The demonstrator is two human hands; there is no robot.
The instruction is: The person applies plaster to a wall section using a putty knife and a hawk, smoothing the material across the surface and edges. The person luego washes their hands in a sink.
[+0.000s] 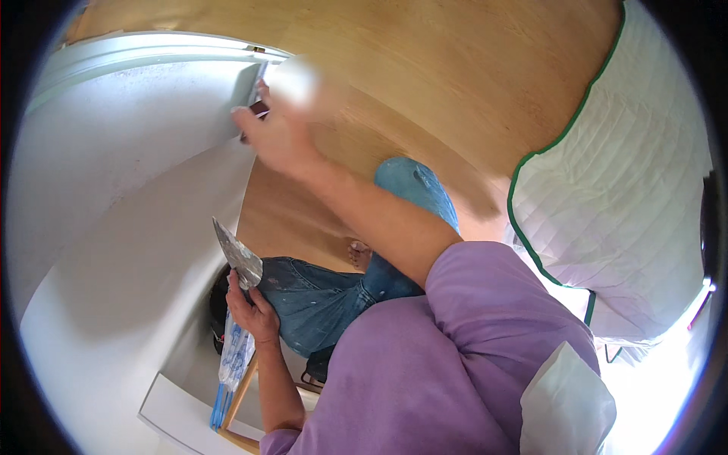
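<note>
My left hand (252, 311) grips a metal putty knife (243, 259) with a pointed, smeared blade, held beside my jeans-covered knee. My right hand (284, 140) reaches up to the far end of the white wall panel (136, 106), holding a tool with a dark red-brown handle (258, 110); its working end is against or close to the panel's edge, and a blurred patch hides part of it.
Wooden floor (485, 68) lies beyond the wall. A white quilted cover (614, 189) with green trim stands at the right. At lower left are a wooden frame (239, 394), a plastic bag with blue items (235, 356), a dark container (218, 303) and a white board (174, 406).
</note>
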